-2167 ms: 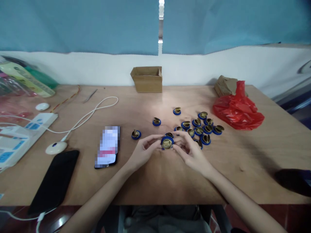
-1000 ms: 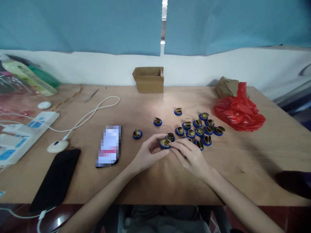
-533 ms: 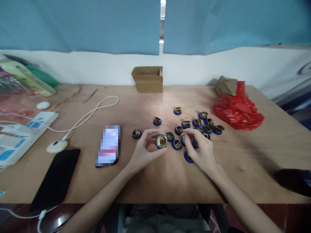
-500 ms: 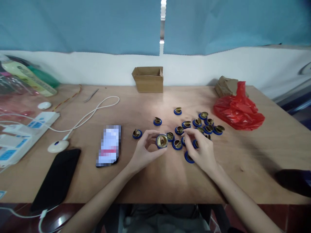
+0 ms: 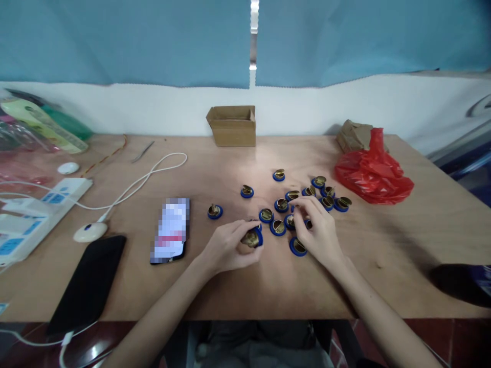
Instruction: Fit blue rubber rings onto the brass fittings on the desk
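Note:
Between the thumb and fingers of my left hand (image 5: 230,248) is a small round blue-rimmed piece (image 5: 253,238) with a gold-coloured metal part, tilted on its side. My right hand (image 5: 316,230) hovers over a loose cluster of the same pieces, thumb and forefinger close together. A bit of blue shows at its fingertips, but whether it is held I cannot make out. Close by my hands lie a blue-rimmed piece (image 5: 278,228) and another piece (image 5: 298,247), gold side up. Some pieces are hidden under my right hand.
A cardboard box (image 5: 233,128) stands at the wall. To the right sit a red plastic bag (image 5: 374,171) and a brown paper-like package (image 5: 355,135). On the left are a lit phone (image 5: 171,230), a dark phone (image 5: 88,281), a power strip (image 5: 57,214) and white cables.
My left hand has moved slightly down and turned the round piece from facing up to tilted on its side. My right hand stays over the cluster with its fingers shifted a little.

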Motion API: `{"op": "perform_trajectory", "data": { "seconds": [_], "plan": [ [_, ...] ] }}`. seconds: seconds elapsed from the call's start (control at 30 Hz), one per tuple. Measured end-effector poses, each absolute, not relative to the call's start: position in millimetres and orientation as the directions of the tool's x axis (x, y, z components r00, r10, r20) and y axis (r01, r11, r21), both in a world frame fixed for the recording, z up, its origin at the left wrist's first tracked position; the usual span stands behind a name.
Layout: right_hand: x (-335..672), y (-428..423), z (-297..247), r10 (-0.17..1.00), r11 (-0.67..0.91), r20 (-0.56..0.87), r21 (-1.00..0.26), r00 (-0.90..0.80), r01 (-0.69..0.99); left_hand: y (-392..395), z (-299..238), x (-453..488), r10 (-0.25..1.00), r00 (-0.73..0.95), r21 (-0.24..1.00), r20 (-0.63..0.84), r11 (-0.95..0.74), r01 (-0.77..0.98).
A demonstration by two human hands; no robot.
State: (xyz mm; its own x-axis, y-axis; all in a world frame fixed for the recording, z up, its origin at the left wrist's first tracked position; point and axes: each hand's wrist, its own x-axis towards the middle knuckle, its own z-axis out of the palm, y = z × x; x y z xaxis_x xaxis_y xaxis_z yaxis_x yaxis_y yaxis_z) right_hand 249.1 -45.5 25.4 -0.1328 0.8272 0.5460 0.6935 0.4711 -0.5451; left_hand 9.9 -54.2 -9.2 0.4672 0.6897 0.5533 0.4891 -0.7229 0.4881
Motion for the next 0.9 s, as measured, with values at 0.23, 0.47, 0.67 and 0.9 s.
{"op": "perform_trajectory", "data": {
  "seconds": [0.23, 0.47, 0.67, 0.9],
  "plan": [
    [254, -48, 21, 0.898, 0.426, 0.357, -0.555, -0.257, 0.715, -65, -20, 24, 0.661, 0.676, 0.388, 0.326, -0.746, 0.542],
    [252, -47, 10, 0.870, 0.490, 0.241, -0.341, -0.429, 0.802, -57, -20, 21, 0.707, 0.629, 0.436, 0.322, -0.701, 0.565],
    [254, -42, 6, 0.846, 0.532, 0.217, -0.303, -0.486, 0.790, -52, -20, 19, 0.732, 0.518, 0.440, 0.442, -0.681, 0.585],
    [247, -53, 12, 0.811, 0.561, 0.466, -0.448, -0.354, 0.695, -59, -14, 22, 0.778, 0.453, 0.649, 0.435, -0.620, 0.442]
  ]
}}
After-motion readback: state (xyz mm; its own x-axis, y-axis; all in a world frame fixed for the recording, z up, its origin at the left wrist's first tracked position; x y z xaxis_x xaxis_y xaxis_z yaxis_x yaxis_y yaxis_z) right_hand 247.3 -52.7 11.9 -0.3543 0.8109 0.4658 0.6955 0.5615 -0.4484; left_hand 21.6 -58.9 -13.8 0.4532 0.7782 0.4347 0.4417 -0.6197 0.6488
